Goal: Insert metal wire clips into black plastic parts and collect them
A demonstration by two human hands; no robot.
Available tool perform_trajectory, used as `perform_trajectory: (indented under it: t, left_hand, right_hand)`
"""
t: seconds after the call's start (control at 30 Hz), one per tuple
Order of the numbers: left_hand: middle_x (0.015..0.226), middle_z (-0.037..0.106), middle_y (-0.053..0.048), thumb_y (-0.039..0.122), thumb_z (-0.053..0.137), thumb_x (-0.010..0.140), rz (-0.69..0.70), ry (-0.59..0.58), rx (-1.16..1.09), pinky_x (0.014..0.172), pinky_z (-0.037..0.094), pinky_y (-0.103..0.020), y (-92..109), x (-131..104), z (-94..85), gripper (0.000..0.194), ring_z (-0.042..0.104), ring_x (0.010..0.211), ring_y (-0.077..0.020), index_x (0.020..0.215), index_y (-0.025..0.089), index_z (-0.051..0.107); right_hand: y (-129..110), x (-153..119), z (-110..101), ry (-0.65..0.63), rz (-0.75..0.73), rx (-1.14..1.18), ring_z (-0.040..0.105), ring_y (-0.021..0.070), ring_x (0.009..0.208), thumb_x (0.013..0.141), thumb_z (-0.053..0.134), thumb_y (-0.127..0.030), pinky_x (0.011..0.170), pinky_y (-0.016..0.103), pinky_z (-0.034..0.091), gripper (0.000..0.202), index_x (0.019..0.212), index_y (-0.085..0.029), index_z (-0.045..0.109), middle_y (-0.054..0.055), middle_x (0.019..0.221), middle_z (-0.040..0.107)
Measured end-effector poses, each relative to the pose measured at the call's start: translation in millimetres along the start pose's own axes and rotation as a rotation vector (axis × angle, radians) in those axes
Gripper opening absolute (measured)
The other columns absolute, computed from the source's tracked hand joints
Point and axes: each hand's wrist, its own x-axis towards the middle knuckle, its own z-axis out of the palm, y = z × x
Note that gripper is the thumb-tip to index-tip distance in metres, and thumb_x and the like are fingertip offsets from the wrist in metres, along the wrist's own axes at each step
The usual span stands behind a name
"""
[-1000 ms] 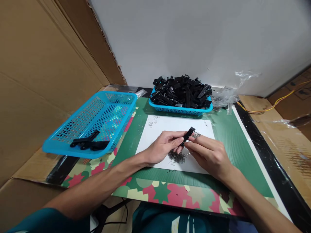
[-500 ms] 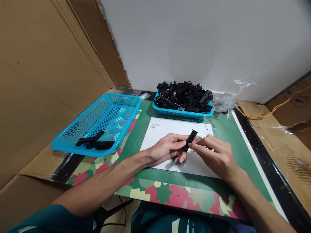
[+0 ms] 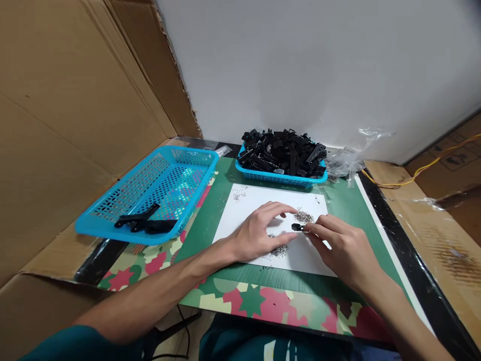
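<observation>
My right hand (image 3: 340, 245) pinches a small black plastic part (image 3: 297, 227), which points left over the white sheet (image 3: 236, 215); its other end is hidden behind the fingers. Thumb and fingers of my left hand (image 3: 259, 228) are spread apart around the part's left end, with a gap between them and nothing held. Two piles of tiny metal pieces lie on the sheet: one pile (image 3: 303, 216) beyond the hands, the other pile (image 3: 278, 249) under my left thumb. They look like small wire springs, too fine to be sure.
A blue basket (image 3: 280, 178) heaped with black plastic parts (image 3: 281, 150) stands at the back. To the left, another blue basket (image 3: 90, 228) holds a few black pieces (image 3: 145, 220). Clear plastic bags (image 3: 343, 160) lie at back right, near a yellow cable (image 3: 417, 175). Cardboard (image 3: 75, 100) walls the left.
My left hand has let go of the black part and opened its fingers. The part now sits in my right hand, turned from upright to pointing left.
</observation>
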Motion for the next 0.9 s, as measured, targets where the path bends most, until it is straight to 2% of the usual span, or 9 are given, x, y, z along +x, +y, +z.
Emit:
perform_trajectory:
  t: [0.1, 0.17, 0.33, 0.43, 0.53, 0.63, 0.7, 0.8, 0.9]
  left_hand:
    - [0.112, 0.074, -0.009, 0.032, 0.077, 0.093, 0.117, -0.021, 0.173, 0.095, 0.054, -0.038, -7, -2, 4.9, 0.028, 0.065, 0.11, -0.0237, 0.115, 0.017, 0.07]
    - [0.102, 0.076, -0.007, 0.031, 0.075, 0.095, 0.145, -0.056, 0.25, 0.094, 0.052, -0.039, -12, -2, 7.4, 0.019, 0.067, 0.1, -0.0226, 0.106, 0.016, 0.071]
    - [0.099, 0.077, -0.006, 0.026, 0.075, 0.094, 0.115, -0.087, 0.277, 0.091, 0.05, -0.036, -17, -2, 8.9, 0.017, 0.069, 0.094, -0.0212, 0.107, 0.016, 0.073]
    - [0.096, 0.077, -0.005, 0.025, 0.075, 0.094, 0.128, -0.078, 0.279, 0.089, 0.05, -0.035, -17, -2, 9.2, 0.015, 0.069, 0.091, -0.0208, 0.106, 0.017, 0.074]
    - [0.095, 0.078, -0.006, 0.025, 0.075, 0.094, 0.153, -0.069, 0.284, 0.088, 0.05, -0.035, -16, -2, 10.0, 0.015, 0.069, 0.089, -0.0206, 0.106, 0.016, 0.075]
    - [0.095, 0.078, -0.006, 0.023, 0.073, 0.094, 0.194, -0.07, 0.287, 0.088, 0.05, -0.035, -17, -2, 10.8, 0.015, 0.068, 0.088, -0.02, 0.107, 0.015, 0.075]
    - [0.094, 0.077, -0.006, 0.023, 0.072, 0.095, 0.212, -0.079, 0.297, 0.087, 0.049, -0.034, -18, -3, 11.1, 0.015, 0.067, 0.087, -0.0199, 0.107, 0.015, 0.075]
    - [0.09, 0.076, -0.006, 0.023, 0.071, 0.096, 0.221, -0.092, 0.314, 0.087, 0.049, -0.035, -18, -3, 11.1, 0.016, 0.066, 0.085, -0.0199, 0.108, 0.015, 0.075]
    - [0.089, 0.076, -0.007, 0.023, 0.069, 0.097, 0.231, -0.102, 0.316, 0.088, 0.05, -0.035, -18, -3, 10.9, 0.015, 0.066, 0.085, -0.0195, 0.107, 0.015, 0.076]
  right_hand:
    - [-5, -8, 6, -0.045, 0.087, 0.044, 0.062, 0.0149, 0.062, 0.11, 0.049, -0.028, 0.052, 0.028, 0.038, 0.03, 0.095, -0.02, 0.074, 0.001, 0.074, 0.064]
    - [-8, -12, 11, -0.075, 0.109, 0.059, 0.063, 0.0149, 0.061, 0.11, 0.048, -0.03, 0.051, 0.028, 0.04, 0.033, 0.094, -0.02, 0.075, 0.002, 0.074, 0.064]
    - [-11, -15, 19, -0.094, 0.153, 0.118, 0.064, 0.0158, 0.061, 0.109, 0.05, -0.031, 0.054, 0.028, 0.047, 0.031, 0.095, -0.02, 0.075, 0.002, 0.077, 0.064]
    - [-11, -12, 13, -0.143, 0.195, 0.259, 0.067, 0.0165, 0.068, 0.108, 0.054, -0.027, 0.06, 0.028, 0.053, 0.023, 0.101, -0.02, 0.075, 0.003, 0.083, 0.065]
    - [-8, -7, 2, -0.2, 0.216, 0.373, 0.071, 0.0181, 0.083, 0.108, 0.052, -0.021, 0.072, 0.03, 0.059, 0.021, 0.111, -0.021, 0.073, 0.006, 0.097, 0.069]
    - [-1, -3, -5, -0.116, 0.191, 0.312, 0.07, 0.0237, 0.103, 0.108, 0.051, -0.021, 0.084, 0.038, 0.061, 0.025, 0.119, -0.023, 0.074, 0.011, 0.115, 0.07]
    - [3, -2, -6, -0.026, 0.187, 0.229, 0.069, 0.0282, 0.113, 0.107, 0.053, -0.023, 0.087, 0.043, 0.061, 0.027, 0.121, -0.025, 0.076, 0.013, 0.124, 0.07]
    - [2, 2, -5, 0.094, 0.278, 0.253, 0.076, 0.0268, 0.099, 0.105, 0.059, -0.025, 0.079, 0.041, 0.064, 0.021, 0.112, -0.025, 0.079, 0.01, 0.114, 0.078]
    - [-8, 7, 0, 0.176, 0.493, 0.486, 0.078, 0.0222, 0.074, 0.098, 0.071, -0.032, 0.068, 0.035, 0.066, 0.014, 0.092, -0.022, 0.079, 0.005, 0.089, 0.082]
